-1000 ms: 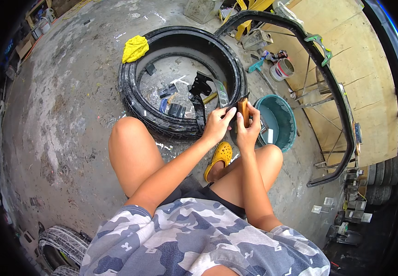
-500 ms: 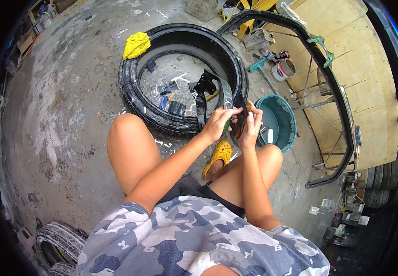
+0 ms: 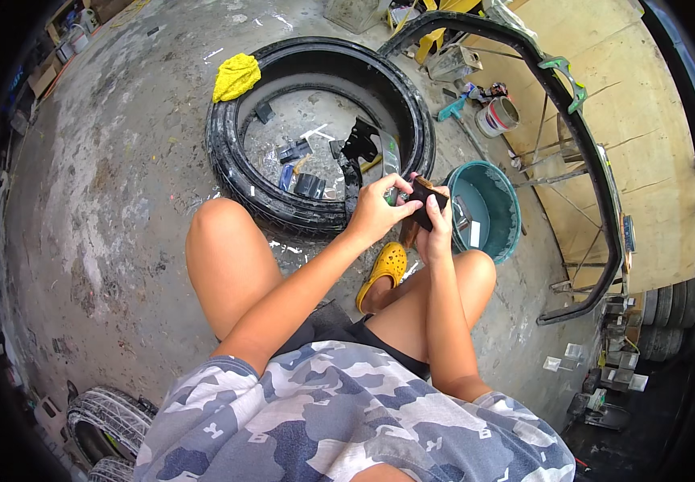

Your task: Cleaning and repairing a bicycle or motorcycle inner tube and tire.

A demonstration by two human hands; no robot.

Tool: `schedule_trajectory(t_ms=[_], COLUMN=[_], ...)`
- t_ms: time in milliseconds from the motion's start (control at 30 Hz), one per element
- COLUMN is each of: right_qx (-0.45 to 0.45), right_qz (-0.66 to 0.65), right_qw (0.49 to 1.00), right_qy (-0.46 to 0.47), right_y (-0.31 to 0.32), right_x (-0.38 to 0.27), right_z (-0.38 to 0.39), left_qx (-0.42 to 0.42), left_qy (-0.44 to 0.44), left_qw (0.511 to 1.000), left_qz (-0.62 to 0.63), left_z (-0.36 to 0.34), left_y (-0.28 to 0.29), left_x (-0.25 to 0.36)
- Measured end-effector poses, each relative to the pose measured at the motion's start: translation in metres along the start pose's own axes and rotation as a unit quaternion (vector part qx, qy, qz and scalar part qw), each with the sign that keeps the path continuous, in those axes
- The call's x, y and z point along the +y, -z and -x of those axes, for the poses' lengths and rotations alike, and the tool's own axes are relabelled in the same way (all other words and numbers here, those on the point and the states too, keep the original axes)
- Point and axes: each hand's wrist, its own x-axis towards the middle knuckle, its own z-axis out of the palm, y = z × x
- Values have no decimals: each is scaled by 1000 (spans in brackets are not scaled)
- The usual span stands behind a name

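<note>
In front of my knees, both hands are at a small dark sheet [image 3: 425, 198] with a brown side, which looks like sandpaper. My right hand [image 3: 437, 229] is closed round it from the right. The left hand [image 3: 378, 210] pinches its left edge between thumb and fingers. Just beyond, a glossy black curved part [image 3: 359, 143] with a shiny grey-green strip leans on the near rim of a large black tire [image 3: 283, 210] lying flat. My left hand partly covers the lower end of that part.
A yellow cloth [image 3: 237, 77] lies on the tire's far left rim. Dark scraps [image 3: 309, 186] lie inside the tire. At right are a teal basin [image 3: 516, 217] holding water, a paint bucket [image 3: 496, 119] and a black frame [image 3: 560, 104] on a metal stand. More tires [image 3: 106, 418] lie at lower left.
My left hand has come off the curved part's strip and now pinches the dark sheet. The sheet has turned and shows a broader dark face. The strip leans farther away.
</note>
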Motion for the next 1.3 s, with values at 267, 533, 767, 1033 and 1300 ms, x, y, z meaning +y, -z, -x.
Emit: schedule_trajectory(t_ms=[267,533,767,1033,1300], right_qx=[50,52,-44,-3,42], right_qz=[26,357,628,634,653], right_qw=[998,925,733,738,718], right_qy=[-24,118,259,233,238], right_y=[7,6,-17,-18,-19], right_x=[-2,-16,-33,-31,-27], right_z=[-6,-28,-31,-25,-14], left_qx=[-13,-61,-78,-114,-105], left_qy=[-83,97,70,61,50], left_qw=[994,981,970,950,947], left_qz=[-68,-154,-220,-285,-298], left_z=[-7,-9,-14,-15,-15], left_y=[14,21,18,13,8], left_x=[3,29,20,21,21])
